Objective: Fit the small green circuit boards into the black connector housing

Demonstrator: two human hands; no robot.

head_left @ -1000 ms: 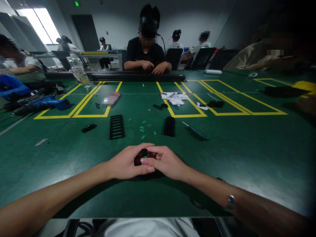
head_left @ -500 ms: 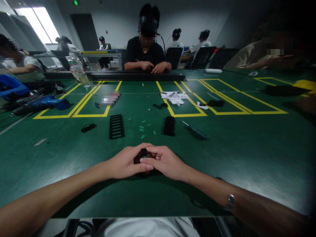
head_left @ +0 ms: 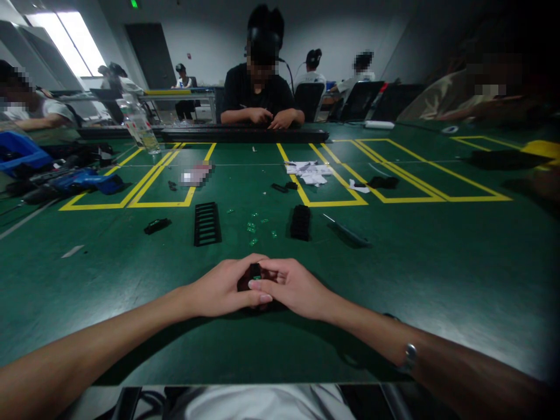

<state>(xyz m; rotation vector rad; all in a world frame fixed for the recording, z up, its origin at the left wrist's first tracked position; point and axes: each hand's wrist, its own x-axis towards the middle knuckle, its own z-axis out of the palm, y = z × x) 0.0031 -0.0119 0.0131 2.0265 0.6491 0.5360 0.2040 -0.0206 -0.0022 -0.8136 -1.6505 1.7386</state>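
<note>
Close to the table's near side, both my hands are closed around a small black plastic part (head_left: 255, 269) with a bit of green on it. My left hand (head_left: 223, 287) wraps it from the left, thumb along the front. My right hand (head_left: 297, 287) grips from the right, its thumb pressed near the green bit. The fingers hide most of the part. Beyond my hands lie several small green pieces (head_left: 251, 227). A black slotted frame (head_left: 207, 224) is left of them, a black ribbed block (head_left: 300, 223) right of them.
On the green table (head_left: 131, 280), a screwdriver (head_left: 347, 231) lies at right and a black part (head_left: 157, 226) at left. Further back are white papers (head_left: 308, 171), a plastic bottle (head_left: 142, 128) and blue tools (head_left: 83, 181). A co-worker (head_left: 262, 87) sits opposite, behind a long black bar (head_left: 245, 136).
</note>
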